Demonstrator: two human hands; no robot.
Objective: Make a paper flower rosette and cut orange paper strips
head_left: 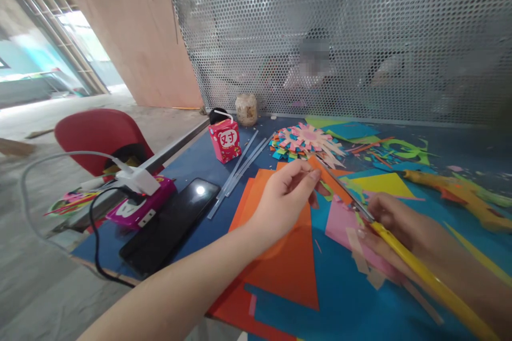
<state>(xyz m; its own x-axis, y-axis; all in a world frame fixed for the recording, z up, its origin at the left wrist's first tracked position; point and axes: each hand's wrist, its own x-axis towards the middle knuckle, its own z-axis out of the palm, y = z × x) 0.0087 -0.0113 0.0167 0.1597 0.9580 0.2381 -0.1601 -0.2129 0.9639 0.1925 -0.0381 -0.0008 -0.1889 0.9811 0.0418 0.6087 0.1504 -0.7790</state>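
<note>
My left hand (290,192) pinches a narrow strip of orange paper (335,182) between thumb and fingers. My right hand (412,234) is closed around a pair of yellow-handled scissors (426,276). Their metal blades lie along the strip's far edge; whether they are cutting into it I cannot tell. Beneath my left wrist are orange paper sheets (290,272). Under my right hand lie a pink paper piece (338,226), pale paper strips (357,250) and blue sheets (340,303). Fringed paper flowers (308,138) in pink, blue and orange are stacked beyond my left hand.
Left of the papers are clear glue sticks (236,173), a pink drink carton (226,141), a black phone (172,226) and a purple power strip (142,205) with cables. A yellow glue gun (460,197) lies at right. A perforated metal panel (360,21) borders the table's back.
</note>
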